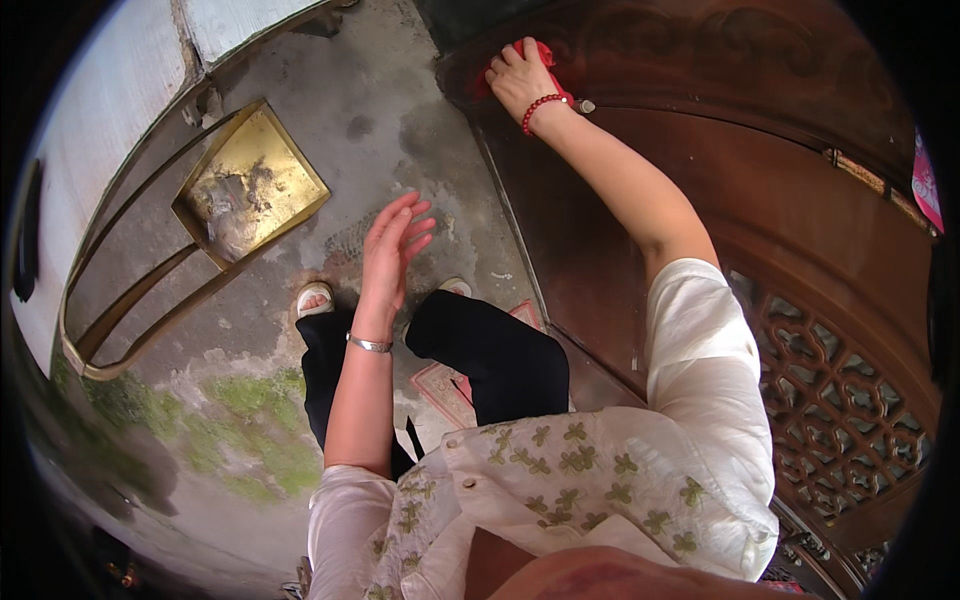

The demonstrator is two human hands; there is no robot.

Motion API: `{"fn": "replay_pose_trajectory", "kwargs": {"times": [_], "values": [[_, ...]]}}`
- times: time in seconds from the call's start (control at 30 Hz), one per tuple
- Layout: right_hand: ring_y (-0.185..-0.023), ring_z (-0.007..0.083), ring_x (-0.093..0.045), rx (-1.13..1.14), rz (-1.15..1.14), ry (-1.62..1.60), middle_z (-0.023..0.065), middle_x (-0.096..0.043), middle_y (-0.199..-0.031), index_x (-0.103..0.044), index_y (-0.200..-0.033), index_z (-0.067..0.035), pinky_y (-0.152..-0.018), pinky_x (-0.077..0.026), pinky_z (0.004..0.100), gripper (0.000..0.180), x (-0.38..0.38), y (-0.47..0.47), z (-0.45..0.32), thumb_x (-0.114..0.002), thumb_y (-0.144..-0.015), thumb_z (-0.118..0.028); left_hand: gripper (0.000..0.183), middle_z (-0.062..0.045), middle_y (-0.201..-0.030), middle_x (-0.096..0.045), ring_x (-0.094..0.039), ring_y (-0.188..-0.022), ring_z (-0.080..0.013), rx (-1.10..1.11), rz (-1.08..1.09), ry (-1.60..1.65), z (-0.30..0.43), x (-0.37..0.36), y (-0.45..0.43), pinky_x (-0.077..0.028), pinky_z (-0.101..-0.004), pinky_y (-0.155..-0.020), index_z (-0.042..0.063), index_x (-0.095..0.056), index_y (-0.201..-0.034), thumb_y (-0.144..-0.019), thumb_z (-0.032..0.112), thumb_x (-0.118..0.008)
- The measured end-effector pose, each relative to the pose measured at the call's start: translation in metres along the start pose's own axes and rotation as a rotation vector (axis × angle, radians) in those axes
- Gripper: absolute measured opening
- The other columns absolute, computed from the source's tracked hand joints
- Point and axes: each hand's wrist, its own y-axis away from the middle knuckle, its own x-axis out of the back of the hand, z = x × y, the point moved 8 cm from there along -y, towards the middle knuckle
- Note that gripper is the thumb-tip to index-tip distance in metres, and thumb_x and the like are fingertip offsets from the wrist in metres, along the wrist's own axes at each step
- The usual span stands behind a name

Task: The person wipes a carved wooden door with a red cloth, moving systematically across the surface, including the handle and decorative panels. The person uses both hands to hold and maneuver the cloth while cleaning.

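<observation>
My right hand [516, 88], with a red bead bracelet at the wrist, presses a red cloth [546, 54] against a dark brown carved panel [637, 56]. Part of the cloth is hidden under the fingers. Just beside that wrist a small pale knob [586, 106] sticks out from the brown wood. My left hand [391, 240] is held out over the concrete floor [367, 82], touching nothing, its fingers slightly bent and apart. A silver bangle [368, 343] circles the left wrist.
A brass-coloured metal dustpan [292, 176] with debris in it lies on the floor at left, its long looped handle towards me. Openwork lattice [832, 397] fills the woodwork at right. A patterned red-and-white sheet [439, 390] lies by my legs. Moss [255, 405] grows on the floor.
</observation>
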Motion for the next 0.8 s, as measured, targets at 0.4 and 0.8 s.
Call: {"fn": "replay_pose_trajectory", "kwargs": {"times": [0.4, 0.8], "values": [[-0.113, 0.0210, -0.054, -0.297, 0.192, -0.162, -0.0017, -0.065, -0.106, -0.070, -0.097, -0.016, -0.103, -0.035, 0.0487, 0.015, 0.020, 0.001, 0.009, -0.058, -0.088, -0.018, 0.045, -0.012, -0.131, -0.062, -0.062, -0.112, -0.0190, -0.181, -0.105, -0.182, 0.045, -0.035, -0.089, -0.051, -0.0341, -0.095, 0.003, -0.051, -0.139, -0.102, 0.029, -0.054], [-0.106, 0.0189, -0.055, -0.512, 0.591, -0.222, -0.0050, -0.062, -0.103, -0.066, -0.096, -0.019, -0.089, -0.039, 0.0414, 0.019, 0.067, 0.067, 0.052, -0.070, -0.078, -0.017, 0.055, -0.015, -0.144, -0.048, -0.054, -0.123, -0.0243, -0.431, -0.422, -0.162, 0.069, -0.139, -0.147, -0.050, -0.0426, -0.099, 0.006, -0.041, -0.148, -0.104, 0.037, -0.051]]}}
